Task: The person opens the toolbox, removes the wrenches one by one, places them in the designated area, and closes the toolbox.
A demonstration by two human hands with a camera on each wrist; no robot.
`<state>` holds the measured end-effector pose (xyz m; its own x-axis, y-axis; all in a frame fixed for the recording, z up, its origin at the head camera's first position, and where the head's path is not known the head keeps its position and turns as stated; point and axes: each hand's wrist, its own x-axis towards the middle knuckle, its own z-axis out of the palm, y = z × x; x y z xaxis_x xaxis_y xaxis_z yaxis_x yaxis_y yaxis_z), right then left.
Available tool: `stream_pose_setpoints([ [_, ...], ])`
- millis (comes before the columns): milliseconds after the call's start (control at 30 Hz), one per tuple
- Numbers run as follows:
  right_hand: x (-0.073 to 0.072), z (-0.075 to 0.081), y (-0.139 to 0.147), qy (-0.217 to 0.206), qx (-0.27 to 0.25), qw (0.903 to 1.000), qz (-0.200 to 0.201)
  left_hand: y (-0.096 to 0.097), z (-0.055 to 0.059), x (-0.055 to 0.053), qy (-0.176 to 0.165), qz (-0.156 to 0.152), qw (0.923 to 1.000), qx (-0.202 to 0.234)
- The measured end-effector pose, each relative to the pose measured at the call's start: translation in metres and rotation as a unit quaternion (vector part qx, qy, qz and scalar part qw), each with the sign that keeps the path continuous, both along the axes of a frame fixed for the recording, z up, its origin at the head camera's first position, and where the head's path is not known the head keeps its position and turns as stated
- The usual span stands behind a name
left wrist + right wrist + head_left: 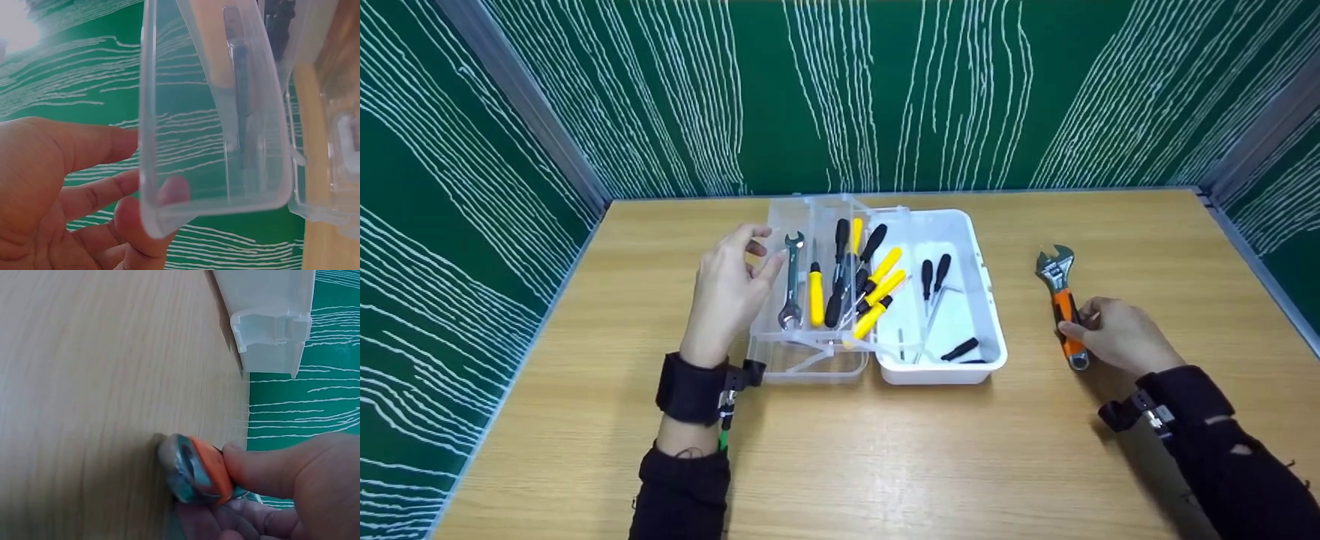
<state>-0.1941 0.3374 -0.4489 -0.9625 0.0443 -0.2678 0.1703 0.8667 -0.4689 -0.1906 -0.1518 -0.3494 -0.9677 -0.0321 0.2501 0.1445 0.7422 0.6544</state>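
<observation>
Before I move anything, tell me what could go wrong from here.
The adjustable wrench could swivel or slip, since the right hand has its grip on the handle, leaving the steel head unsupported.
The left hand is right at the clear tray's edge; a nudge might shift the open-end wrench and yellow-handled screwdriver lying there.

Wearer's forearms: black wrist straps, wrist cameras, black sleeves.
The left hand [727, 281] and right hand [1126, 337] are bare. Left wrist: wide black strap [688, 391], small black camera housing [753, 373], silver-toned fitting [727, 399] and green cable [724, 439] running toward the black left sleeve [682, 491]. Right wrist: matching black band [1192, 396], dark camera housing [1119, 415], silver-toned clasp [1158, 420]. Right sleeve [1245, 484]: black, small pale spot, opening or patch undetermined; loose dark threads at edge.
</observation>
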Motion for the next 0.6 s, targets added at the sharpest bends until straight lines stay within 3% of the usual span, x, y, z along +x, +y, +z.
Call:
stream_pose_setpoints([
  [267,0.0022,-0.0004,0.0033,0.023,0.011,0.9996,0.011,0.0006,0.0003,0.0005,-0.004,-0.001,1.0,-0.003],
  [600,0.005,-0.0024,0.0035,0.019,0.0,0.9997,-0.013,0.0016,0.0016,0.0015,-0.009,-0.003,0.9999,-0.006],
])
